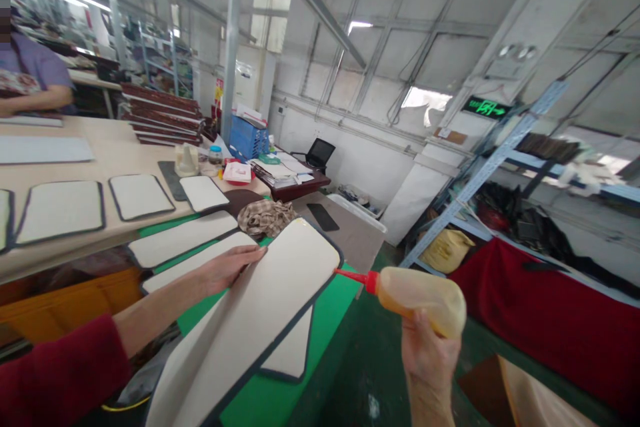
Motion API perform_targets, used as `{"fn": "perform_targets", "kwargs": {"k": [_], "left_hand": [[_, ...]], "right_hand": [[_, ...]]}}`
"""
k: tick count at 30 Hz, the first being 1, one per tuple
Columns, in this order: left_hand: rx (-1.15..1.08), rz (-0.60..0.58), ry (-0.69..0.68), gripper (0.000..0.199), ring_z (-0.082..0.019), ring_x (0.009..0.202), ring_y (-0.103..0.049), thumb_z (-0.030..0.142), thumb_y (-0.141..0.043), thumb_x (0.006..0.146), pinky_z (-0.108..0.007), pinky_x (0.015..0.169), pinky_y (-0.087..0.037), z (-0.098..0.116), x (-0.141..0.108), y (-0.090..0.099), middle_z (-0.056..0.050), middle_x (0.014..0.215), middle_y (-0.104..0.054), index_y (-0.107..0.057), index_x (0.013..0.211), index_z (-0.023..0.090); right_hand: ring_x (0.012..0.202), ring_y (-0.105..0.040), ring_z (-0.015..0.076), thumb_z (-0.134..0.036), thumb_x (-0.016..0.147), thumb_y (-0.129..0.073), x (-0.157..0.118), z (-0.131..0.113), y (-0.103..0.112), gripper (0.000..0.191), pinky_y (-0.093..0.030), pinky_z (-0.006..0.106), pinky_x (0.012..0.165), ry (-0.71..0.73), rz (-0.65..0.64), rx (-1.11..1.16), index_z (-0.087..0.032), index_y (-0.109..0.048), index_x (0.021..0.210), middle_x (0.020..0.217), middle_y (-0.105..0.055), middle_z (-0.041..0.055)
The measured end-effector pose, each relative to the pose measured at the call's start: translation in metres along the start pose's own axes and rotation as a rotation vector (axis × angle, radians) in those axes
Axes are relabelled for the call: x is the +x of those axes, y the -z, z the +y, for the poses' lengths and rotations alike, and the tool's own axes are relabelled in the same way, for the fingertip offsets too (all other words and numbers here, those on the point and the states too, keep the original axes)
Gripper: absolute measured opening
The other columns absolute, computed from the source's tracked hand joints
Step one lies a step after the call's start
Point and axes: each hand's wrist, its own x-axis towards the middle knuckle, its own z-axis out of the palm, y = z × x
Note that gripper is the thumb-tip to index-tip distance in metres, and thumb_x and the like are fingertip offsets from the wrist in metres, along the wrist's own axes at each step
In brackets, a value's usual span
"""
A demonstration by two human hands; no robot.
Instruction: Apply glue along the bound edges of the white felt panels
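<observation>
My left hand (227,270) grips the far-left edge of a long white panel with dark edging (273,293), lifting it at a tilt above the green table surface (335,320). In my right hand (430,353) is a squeeze glue bottle (420,297), lying nearly sideways, with amber liquid in it. Its red nozzle (355,275) points left, and the tip meets the dark edging near the panel's rounded corner. Beneath the held panel lies another white panel (293,347). More edged panels (187,237) rest left of my hand.
A crumpled checked cloth (267,217) sits behind the panel. Several edged panels (63,210) lie on the beige table (113,140), near stacked brown pieces (163,113) and a blue basket (247,137). A person (35,73) works at far left. Metal shelving (480,180) stands right.
</observation>
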Motion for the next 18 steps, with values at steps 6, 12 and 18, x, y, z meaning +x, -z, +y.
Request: {"fn": "perform_targets", "kwargs": {"k": [6,12,18], "left_hand": [[0.014,0.022,-0.014,0.036,-0.017,0.064,-0.065,0.043,-0.077,0.061,-0.025,0.06,-0.05,-0.005,-0.005,0.01,-0.004,0.075,-0.072,-0.065,0.081,0.015],[0.003,0.008,-0.032,0.037,-0.018,0.068,-0.066,0.046,-0.073,0.066,-0.026,0.063,-0.051,-0.008,-0.005,0.021,-0.006,0.082,-0.072,-0.065,0.087,0.015],[-0.054,-0.016,0.006,0.038,-0.019,0.069,-0.066,0.044,-0.073,0.067,-0.029,0.065,-0.052,-0.01,-0.008,0.028,-0.007,0.085,-0.072,-0.065,0.091,0.015]], "right_hand": [[0.072,-0.06,0.0124,-0.022,0.056,-0.08,0.003,0.009,-0.017,0.034,-0.053,0.024,0.069,0.008,-0.012,0.076,-0.018,-0.065,0.087,0.078,-0.066,-0.0017],[0.076,-0.062,0.0129,-0.022,0.055,-0.081,0.007,0.018,-0.027,0.045,-0.053,0.024,0.07,-0.009,-0.009,0.085,-0.02,-0.065,0.097,0.079,-0.067,-0.002],[0.077,-0.062,0.0131,-0.026,0.055,-0.081,0.003,0.025,-0.029,0.038,-0.054,0.025,0.07,-0.047,-0.023,0.077,-0.02,-0.066,0.089,0.084,-0.068,-0.0012]]}}
